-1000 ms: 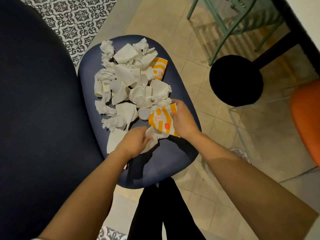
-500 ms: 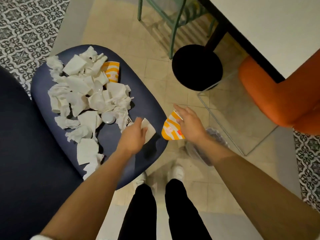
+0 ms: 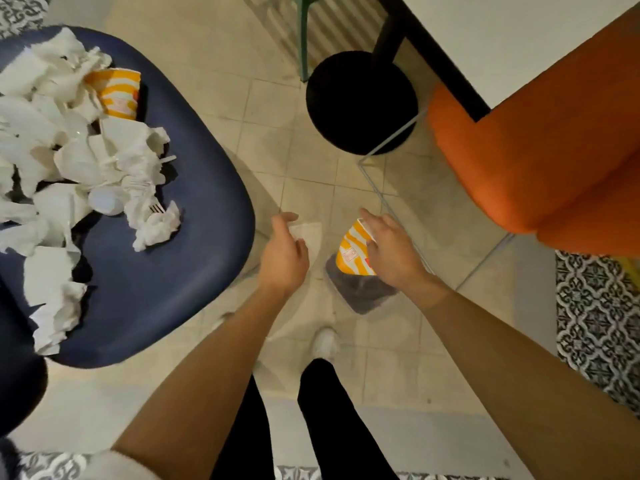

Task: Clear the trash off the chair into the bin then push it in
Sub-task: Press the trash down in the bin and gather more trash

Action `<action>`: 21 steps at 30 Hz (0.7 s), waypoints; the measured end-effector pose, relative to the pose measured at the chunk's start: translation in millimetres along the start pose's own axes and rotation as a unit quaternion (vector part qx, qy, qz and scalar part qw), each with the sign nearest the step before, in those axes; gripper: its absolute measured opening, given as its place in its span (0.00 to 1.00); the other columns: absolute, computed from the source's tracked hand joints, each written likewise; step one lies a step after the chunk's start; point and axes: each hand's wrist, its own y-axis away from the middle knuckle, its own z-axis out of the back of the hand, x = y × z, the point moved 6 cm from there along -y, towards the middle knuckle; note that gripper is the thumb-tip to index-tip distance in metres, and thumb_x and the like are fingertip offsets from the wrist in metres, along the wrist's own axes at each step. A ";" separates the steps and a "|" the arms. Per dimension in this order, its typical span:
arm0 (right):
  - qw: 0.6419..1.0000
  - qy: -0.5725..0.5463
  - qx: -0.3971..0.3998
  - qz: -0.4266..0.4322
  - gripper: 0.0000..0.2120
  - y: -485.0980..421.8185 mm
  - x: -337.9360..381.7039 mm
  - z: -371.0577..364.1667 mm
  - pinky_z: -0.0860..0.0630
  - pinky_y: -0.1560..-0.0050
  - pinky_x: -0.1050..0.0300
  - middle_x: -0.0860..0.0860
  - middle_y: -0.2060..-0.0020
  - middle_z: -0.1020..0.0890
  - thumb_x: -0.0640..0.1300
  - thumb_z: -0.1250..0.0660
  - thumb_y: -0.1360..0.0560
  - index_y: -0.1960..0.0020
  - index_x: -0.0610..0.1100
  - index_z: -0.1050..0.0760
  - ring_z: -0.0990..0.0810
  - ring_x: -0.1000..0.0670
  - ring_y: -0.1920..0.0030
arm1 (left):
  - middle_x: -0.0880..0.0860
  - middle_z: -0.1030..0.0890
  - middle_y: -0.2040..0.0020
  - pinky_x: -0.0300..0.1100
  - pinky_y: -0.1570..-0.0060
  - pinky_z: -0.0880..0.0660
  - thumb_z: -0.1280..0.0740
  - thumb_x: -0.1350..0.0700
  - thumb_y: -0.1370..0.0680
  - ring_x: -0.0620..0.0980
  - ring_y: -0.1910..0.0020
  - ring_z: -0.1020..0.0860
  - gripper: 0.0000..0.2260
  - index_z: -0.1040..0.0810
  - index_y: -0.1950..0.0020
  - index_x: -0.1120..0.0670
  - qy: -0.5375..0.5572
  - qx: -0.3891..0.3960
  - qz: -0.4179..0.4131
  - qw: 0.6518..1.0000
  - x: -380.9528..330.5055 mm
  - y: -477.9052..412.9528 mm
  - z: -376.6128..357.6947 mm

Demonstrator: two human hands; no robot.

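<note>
Left hand point(image 3: 284, 258): fingers curled on napkin point(image 3: 310, 233).
Right hand point(image 3: 393, 252): fingers grip cup point(image 3: 353, 252) above bin point(image 3: 365, 298).
Chair point(image 3: 156, 289): bears trash pile point(image 3: 69, 157).

Single view: head-worn, wide-angle. Looks forward and steeply down at tiled floor point(image 3: 277, 133). Close range: wearer's forearms point(image 3: 207, 358) enter from bottom edge, legs point(image 3: 332, 427) at bottom centre. Shoe point(image 3: 325, 341) just below frame centre: axis near vertical. Blue chair seat point(image 3: 156, 271) cut by left edge, orange seat point(image 3: 536, 150) by right edge.
</note>
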 end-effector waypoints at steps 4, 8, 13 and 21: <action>1.000 -0.008 0.005 -0.009 0.28 -3.9 -40.8 -9.1 0.35 0.38 0.56 0.45 0.38 0.29 0.33 0.42 0.25 0.27 0.47 0.38 0.33 0.44 0.35 | 0.54 0.24 0.53 0.41 0.59 0.32 0.40 0.65 0.25 0.54 0.57 0.24 0.14 0.34 0.39 0.58 0.005 0.021 0.024 0.999 3.2 8.0 -51.2; 0.999 0.003 0.021 -0.029 0.28 -9.0 -70.9 -32.8 0.33 0.38 0.54 0.50 0.34 0.31 0.35 0.41 0.26 0.28 0.50 0.37 0.33 0.47 0.33 | 0.57 0.22 0.46 0.36 0.60 0.37 0.38 0.65 0.27 0.57 0.51 0.24 0.17 0.30 0.39 0.56 -0.025 0.051 0.030 0.998 15.8 7.8 -91.2; 0.997 0.012 0.009 -0.081 0.26 -19.0 -113.4 -68.0 0.31 0.47 0.55 0.50 0.37 0.27 0.33 0.40 0.27 0.33 0.51 0.37 0.28 0.44 0.39 | 0.57 0.26 0.46 0.42 0.58 0.30 0.40 0.65 0.26 0.58 0.57 0.24 0.18 0.28 0.38 0.52 -0.016 0.074 0.065 0.995 37.9 1.6 -140.2; 0.995 0.014 -0.017 -0.096 0.20 -56.5 -178.8 -155.5 0.25 0.51 0.48 0.48 0.44 0.22 0.35 0.38 0.27 0.38 0.48 0.35 0.23 0.44 0.47 | 0.56 0.34 0.34 0.45 0.48 0.29 0.41 0.64 0.24 0.58 0.48 0.23 0.16 0.30 0.37 0.52 -0.061 0.114 0.146 0.981 104.7 -36.0 -235.6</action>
